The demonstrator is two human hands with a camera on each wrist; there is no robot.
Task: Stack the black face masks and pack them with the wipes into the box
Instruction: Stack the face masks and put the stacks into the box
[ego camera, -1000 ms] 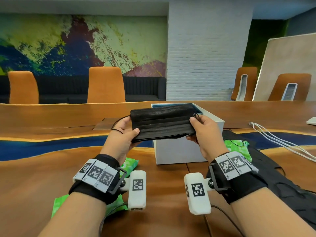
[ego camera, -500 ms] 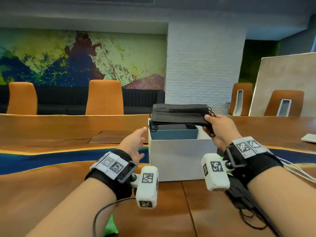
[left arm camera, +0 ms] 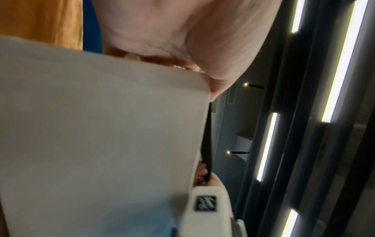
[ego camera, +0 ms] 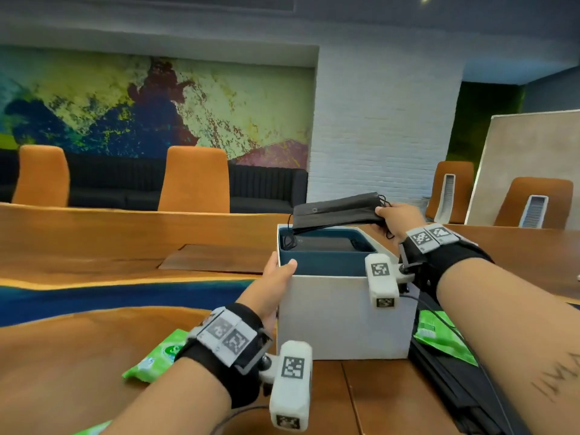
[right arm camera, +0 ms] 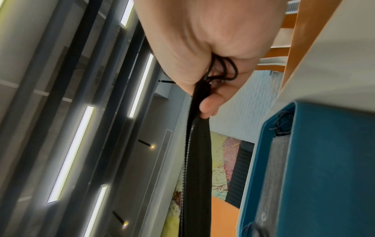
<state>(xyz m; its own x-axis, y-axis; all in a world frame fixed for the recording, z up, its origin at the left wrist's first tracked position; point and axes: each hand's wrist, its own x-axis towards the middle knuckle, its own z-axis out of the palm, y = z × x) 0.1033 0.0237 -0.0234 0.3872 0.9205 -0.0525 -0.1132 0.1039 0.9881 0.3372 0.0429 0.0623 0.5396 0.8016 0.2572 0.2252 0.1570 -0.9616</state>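
The wooden desk (ego camera: pixel 94 356) spreads beneath both hands, with a blue band running across it beyond the left wrist. On it stands the white box (ego camera: pixel 342 318), open at the top with a teal lining, between the two forearms. The left hand (ego camera: pixel 273 287) grips the box's near left corner, thumb hooked over the rim and the fingers wrapped round the outer wall. Inside the box, below the right hand, dark masks already lie flat, ear loops curling against the lining. The right hand (ego camera: pixel 394 218) hovers above the box's far right corner and pinches one end of the stack of black face masks (ego camera: pixel 337 213) between thumb and fingers, loose ear loops bunched in its palm. The stack reaches leftward from that hand over the opening, its free end dipping to the far left rim. A green wipes pack (ego camera: pixel 157 356) lies just left of the left wrist; another green pack (ego camera: pixel 439 334) sits under the right forearm on some black material.
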